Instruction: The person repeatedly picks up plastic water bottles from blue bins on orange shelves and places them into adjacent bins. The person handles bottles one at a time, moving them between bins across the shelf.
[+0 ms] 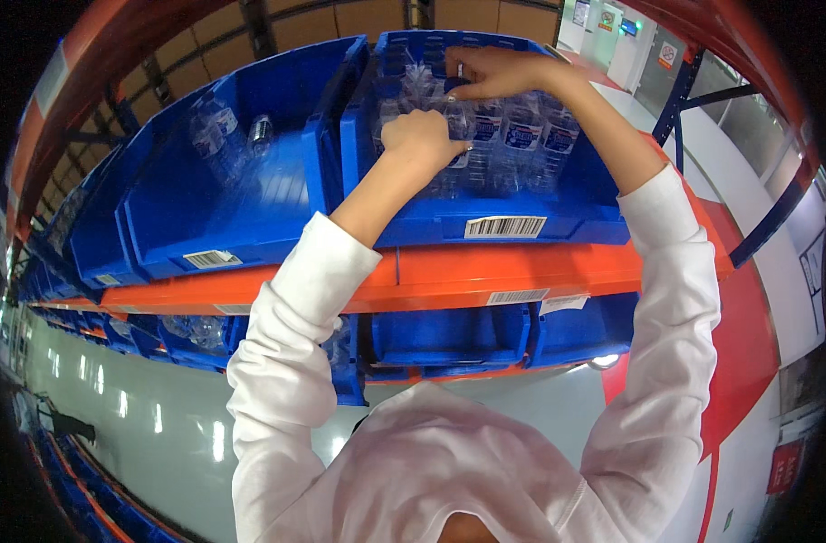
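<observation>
Both my hands reach into a blue bin (558,223) of clear plastic bottles with blue-and-white labels. My left hand (422,143) is closed, thumb pointing right, against a clear plastic bottle (459,119); its fingertips are hidden. A little farther and to the right, my right hand (496,74) curls its fingers and thumb around a bottle's upper end, by a dark cap (454,84). Several upright bottles (522,136) stand below and right of that hand. A pointed clear plastic piece (418,83) rises just beyond my left hand.
To the left, another blue bin (277,213) holds a few clear bottles (215,136). An orange shelf beam (431,282) with barcode labels runs below the bins. More blue bins (449,335) sit on a lower level. A dark blue rack post (680,109) stands at right.
</observation>
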The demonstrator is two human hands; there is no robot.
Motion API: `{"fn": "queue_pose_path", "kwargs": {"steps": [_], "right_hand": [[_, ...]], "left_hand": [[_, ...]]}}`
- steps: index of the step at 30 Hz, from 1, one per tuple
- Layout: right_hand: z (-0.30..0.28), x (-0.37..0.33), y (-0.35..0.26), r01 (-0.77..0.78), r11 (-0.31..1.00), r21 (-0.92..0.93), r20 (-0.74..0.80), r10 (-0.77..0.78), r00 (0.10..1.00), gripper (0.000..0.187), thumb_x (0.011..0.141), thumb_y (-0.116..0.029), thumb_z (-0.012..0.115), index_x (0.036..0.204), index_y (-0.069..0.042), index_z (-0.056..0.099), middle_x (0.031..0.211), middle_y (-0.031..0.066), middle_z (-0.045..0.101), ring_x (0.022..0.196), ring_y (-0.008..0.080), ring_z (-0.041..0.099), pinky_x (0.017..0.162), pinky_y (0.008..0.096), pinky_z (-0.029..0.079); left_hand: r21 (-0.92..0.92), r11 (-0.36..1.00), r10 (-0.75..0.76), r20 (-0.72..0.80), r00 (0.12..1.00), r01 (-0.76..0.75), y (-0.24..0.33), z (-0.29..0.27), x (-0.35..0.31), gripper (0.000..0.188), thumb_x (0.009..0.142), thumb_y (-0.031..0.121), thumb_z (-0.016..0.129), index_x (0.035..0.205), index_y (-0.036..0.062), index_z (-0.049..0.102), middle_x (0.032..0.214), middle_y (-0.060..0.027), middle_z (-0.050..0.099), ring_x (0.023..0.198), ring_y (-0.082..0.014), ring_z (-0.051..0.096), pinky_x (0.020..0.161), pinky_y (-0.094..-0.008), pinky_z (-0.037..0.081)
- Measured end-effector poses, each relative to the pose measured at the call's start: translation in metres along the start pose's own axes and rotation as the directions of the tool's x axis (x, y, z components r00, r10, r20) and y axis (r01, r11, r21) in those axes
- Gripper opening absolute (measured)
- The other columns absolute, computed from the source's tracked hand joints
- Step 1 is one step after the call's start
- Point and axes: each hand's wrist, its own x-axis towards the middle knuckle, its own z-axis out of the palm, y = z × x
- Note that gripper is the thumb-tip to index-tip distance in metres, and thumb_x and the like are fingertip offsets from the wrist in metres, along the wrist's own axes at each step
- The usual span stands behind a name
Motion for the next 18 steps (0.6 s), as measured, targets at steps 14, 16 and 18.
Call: {"fn": "queue_pose_path", "kwargs": {"steps": [14,16,18], "right_hand": [[0.017,0.020,-0.016,-0.072,0.997,-0.001,-0.024,0.072,0.997,0.049,0.086,-0.043,0.058,0.117,-0.008,0.043,0.096,0.0188,0.061,0.079,0.0292,0.061,0.071,0.0403,0.045],[-0.009,0.020,-0.050,-0.333,0.940,-0.079,0.130,0.341,0.931,0.052,0.086,-0.046,0.056,0.121,-0.009,0.045,0.099,0.0202,0.062,0.082,0.0306,0.062,0.074,0.0414,0.046],[-0.007,0.036,-0.024,-0.261,0.947,-0.188,-0.224,0.217,0.950,0.052,0.085,-0.051,0.055,0.119,-0.011,0.053,0.098,0.0187,0.064,0.085,0.0318,0.063,0.076,0.0417,0.049]], "left_hand": [[-0.092,0.990,0.106,-0.042,0.993,-0.109,-0.025,0.004,-0.009,0.045,0.081,0.046,0.061,0.089,0.0016,0.068,0.090,-0.0185,0.067,0.086,-0.0317,0.066,0.073,-0.0395,0.053],[-0.293,0.948,0.132,0.009,0.991,-0.123,-0.042,-0.011,-0.010,0.045,0.081,0.046,0.060,0.085,0.0010,0.068,0.080,-0.0171,0.067,0.080,-0.0303,0.067,0.073,-0.0392,0.053],[-0.221,0.955,0.166,-0.162,0.973,-0.200,-0.065,-0.036,-0.011,0.046,0.083,0.046,0.057,0.070,0.0033,0.068,0.058,-0.0080,0.065,0.068,-0.0245,0.068,0.068,-0.0370,0.054]]}}
